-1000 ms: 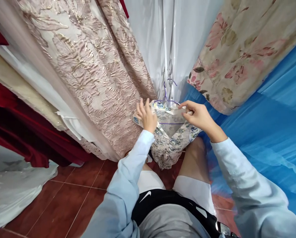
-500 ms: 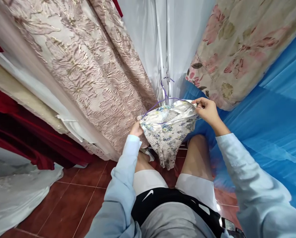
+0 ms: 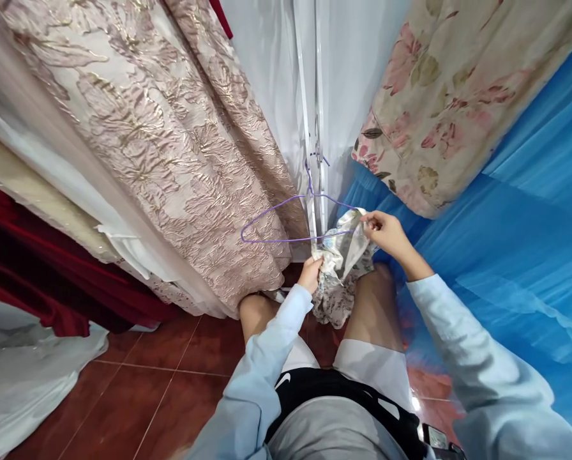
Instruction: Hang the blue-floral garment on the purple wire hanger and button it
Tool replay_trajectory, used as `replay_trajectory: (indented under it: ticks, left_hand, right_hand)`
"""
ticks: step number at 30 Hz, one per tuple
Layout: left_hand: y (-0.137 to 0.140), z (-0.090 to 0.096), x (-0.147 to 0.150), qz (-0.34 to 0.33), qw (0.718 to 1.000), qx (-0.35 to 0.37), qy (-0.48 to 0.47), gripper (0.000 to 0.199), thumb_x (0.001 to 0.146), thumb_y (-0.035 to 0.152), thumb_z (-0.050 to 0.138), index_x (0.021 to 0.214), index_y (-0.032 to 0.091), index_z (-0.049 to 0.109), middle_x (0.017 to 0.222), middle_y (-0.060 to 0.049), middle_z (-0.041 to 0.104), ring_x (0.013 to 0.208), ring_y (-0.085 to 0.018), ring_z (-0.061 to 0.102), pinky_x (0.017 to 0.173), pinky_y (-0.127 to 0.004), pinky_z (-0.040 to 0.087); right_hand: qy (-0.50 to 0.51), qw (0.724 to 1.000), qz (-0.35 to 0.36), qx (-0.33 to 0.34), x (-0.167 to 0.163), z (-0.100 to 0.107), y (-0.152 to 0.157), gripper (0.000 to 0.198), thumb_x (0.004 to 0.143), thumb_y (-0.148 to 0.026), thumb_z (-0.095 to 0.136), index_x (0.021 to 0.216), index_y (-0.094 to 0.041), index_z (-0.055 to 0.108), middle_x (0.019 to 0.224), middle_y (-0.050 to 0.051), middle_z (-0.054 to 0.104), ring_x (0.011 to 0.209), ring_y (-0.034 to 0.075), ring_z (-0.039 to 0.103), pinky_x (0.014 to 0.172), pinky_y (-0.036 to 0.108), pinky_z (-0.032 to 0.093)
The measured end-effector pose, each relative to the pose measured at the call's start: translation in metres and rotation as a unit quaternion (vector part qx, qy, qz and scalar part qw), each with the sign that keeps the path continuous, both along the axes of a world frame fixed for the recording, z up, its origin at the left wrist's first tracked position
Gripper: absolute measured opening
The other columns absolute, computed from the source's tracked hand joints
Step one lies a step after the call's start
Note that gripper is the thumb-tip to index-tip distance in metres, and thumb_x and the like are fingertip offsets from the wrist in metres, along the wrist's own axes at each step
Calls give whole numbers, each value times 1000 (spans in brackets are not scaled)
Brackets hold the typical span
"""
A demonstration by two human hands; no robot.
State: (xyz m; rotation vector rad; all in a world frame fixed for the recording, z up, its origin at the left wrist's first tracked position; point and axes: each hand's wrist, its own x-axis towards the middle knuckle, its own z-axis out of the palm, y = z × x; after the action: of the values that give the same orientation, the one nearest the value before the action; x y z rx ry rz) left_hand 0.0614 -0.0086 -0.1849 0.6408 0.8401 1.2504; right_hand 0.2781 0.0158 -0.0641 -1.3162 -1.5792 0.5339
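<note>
Red floor tiles [image 3: 185,348] lie beneath our knees [image 3: 378,303], below the purple hanger [image 3: 276,241] where both our hands are at work. Our left hand [image 3: 309,276] grips a bunched fold of the floral garment [image 3: 336,305], just under the hanger's lower bar. Our right hand [image 3: 389,233] pinches the same garment's edge at the hanger's right end, and the cloth droops from there between our knees. Moments earlier it spanned the whole hanger; now the left side of the hanger stands bare, its outline exposed. As we judge it, that leaves only the right end in the cloth, so the garment's seat is one-sided and looser. Beyond the hanger, embossed pink fabric [image 3: 209,147] hangs to its left, white fabric [image 3: 267,57] with narrow strips [image 3: 319,83] behind it, flower-printed fabric [image 3: 444,115] and blue tulle [image 3: 516,275] to its right. What bears its hook, we cannot make out.
</note>
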Motion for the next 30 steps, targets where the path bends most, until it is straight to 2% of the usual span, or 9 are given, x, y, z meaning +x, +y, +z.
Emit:
replay_trajectory:
  ticks: [6,11,15,17,19,22,25,27,30]
  left_hand:
    - [-27,34,22,-28,992,115,44,41,72,44,86,97,13,78,96,-9,78,103,-27,70,98,-38,51]
    - [-66,70,22,6,979,191,63,53,89,62,65,114,17,75,118,-12,74,119,-31,65,109,-45,46]
    - [-86,104,-2,-46,876,401,263,57,98,66,45,113,20,76,137,-12,65,137,-34,47,124,-51,26]
    - [-85,115,-20,-44,846,435,305,58,98,66,42,104,20,77,135,-13,65,136,-34,45,124,-52,23]
    - [-79,116,-33,-77,874,408,251,57,97,67,45,108,20,74,133,-14,64,132,-33,50,120,-50,30]
    - [-73,96,-38,-232,909,313,146,62,85,71,64,116,19,71,121,-15,68,118,-32,62,106,-43,45]
    - [-73,63,-36,-369,877,236,198,53,72,65,80,89,15,74,88,-10,70,87,-26,66,85,-37,51]
    - [-71,44,-41,-349,867,218,281,45,72,57,82,74,14,71,72,-4,65,71,-20,60,73,-32,49]
    - [-65,35,-60,-245,872,229,355,39,78,53,76,70,14,70,65,0,59,64,-16,53,64,-27,43]
  right_hand:
    - [-169,979,-96,-61,24,-13,-39,34,69,-21,65,100,-15,75,91,12,72,90,31,66,88,44,49]
    - [-77,965,201,-150,-12,11,-98,37,92,-54,61,93,-19,75,99,8,75,99,32,66,96,44,50]
    - [80,929,319,-170,-53,22,-125,45,79,-54,80,106,-19,72,107,6,74,106,28,65,102,40,49]
    - [140,901,350,-215,-64,24,-131,43,79,-52,80,103,-16,73,98,6,75,93,24,68,90,37,54]
    - [154,868,393,-263,-68,28,-135,35,80,-49,77,91,-15,72,83,4,73,74,18,65,73,31,55]
    - [82,853,438,-270,-58,39,-135,27,78,-41,76,74,-16,67,67,0,65,58,13,55,56,25,48]
    - [23,928,316,-196,-31,45,-121,31,73,-36,74,57,-19,54,53,-2,51,49,11,42,45,23,33]
    - [46,983,149,-101,-4,41,-100,32,68,-34,72,53,-21,47,49,-2,44,48,11,35,43,25,26]
    - [92,996,7,-14,33,25,-57,23,63,-34,67,53,-23,48,50,0,44,48,14,35,44,28,28]
